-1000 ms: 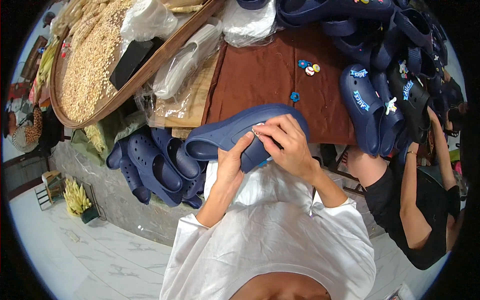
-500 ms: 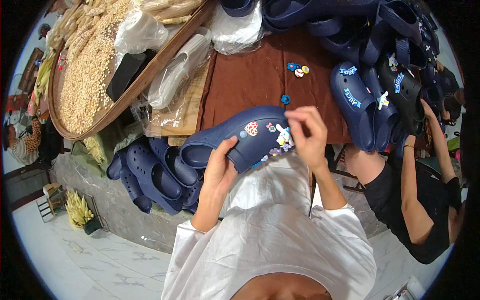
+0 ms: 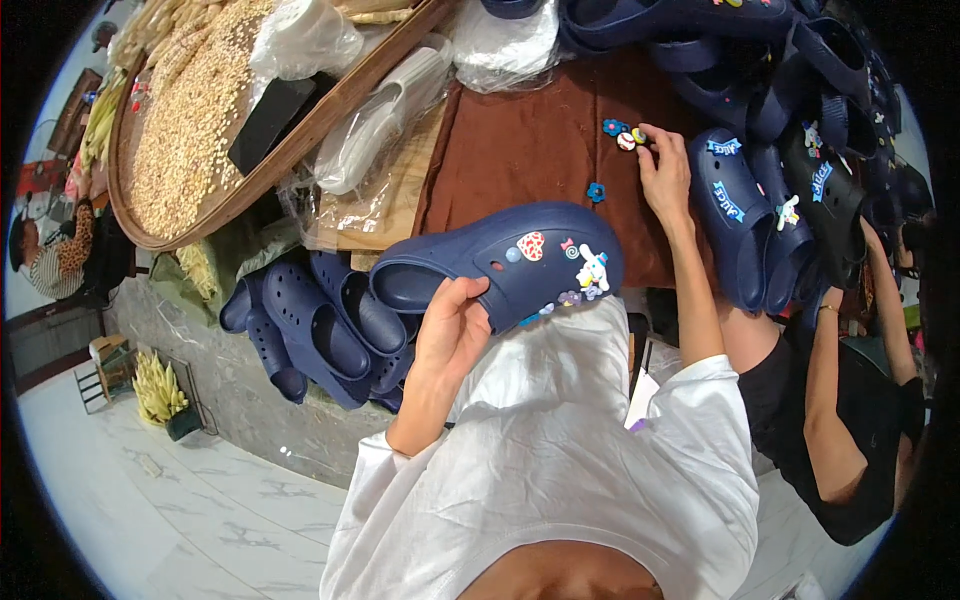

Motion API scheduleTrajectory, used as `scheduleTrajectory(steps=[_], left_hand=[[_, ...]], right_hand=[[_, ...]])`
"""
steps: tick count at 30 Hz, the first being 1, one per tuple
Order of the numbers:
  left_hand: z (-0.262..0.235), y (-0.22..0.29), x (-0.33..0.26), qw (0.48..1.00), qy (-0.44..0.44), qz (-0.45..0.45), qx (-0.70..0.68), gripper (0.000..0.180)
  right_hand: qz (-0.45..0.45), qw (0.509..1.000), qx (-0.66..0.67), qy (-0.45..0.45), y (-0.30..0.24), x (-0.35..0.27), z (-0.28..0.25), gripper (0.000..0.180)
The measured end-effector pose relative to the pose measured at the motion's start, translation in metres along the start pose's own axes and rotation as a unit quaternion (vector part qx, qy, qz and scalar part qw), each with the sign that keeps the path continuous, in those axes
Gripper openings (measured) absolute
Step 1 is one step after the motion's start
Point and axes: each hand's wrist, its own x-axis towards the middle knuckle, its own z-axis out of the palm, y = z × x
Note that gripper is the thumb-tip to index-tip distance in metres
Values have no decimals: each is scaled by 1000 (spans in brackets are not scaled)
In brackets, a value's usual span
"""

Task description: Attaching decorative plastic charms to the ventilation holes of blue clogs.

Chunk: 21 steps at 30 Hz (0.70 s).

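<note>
My left hand (image 3: 452, 325) grips a navy foam clog (image 3: 465, 250) by its heel-side edge above my lap. A heart charm (image 3: 531, 246), a white character charm (image 3: 593, 268) and several smaller charms decorate its upper. On the brown cloth, my right hand (image 3: 665, 180) pinches a small yellow round shoe charm (image 3: 639, 135) between thumb and forefinger. Close beside it lie a baseball charm (image 3: 626, 142) and a blue flower charm (image 3: 612, 127). Another blue flower charm (image 3: 596, 192) rests nearer to me.
Decorated navy clogs (image 3: 735, 230) and a black clog (image 3: 832, 225) are at right, by another person's arms (image 3: 835, 400). More navy clogs (image 3: 315, 325) hang at left. A grain-filled basket (image 3: 290, 140) with a dark phone (image 3: 275, 120) sits beyond, near bagged pale clogs (image 3: 385, 130).
My right hand has left the clog's toe and reached away to the loose charms on the cloth. My left hand still holds the clog. The whole view has shifted slightly.
</note>
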Motion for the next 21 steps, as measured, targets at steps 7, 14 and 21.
scheduleTrajectory(steps=[7,14,21], left_hand=[[10,2,-4,999,-1,19,31,32],[14,3,-4,999,-7,17,50,33],[28,0,-11,996,23,48,73,29]], right_hand=[[-3,999,-40,-11,4,5,4,29],[30,999,35,-26,-21,-2,-11,22],[-68,965,197,-159,-146,-44,-65,25]])
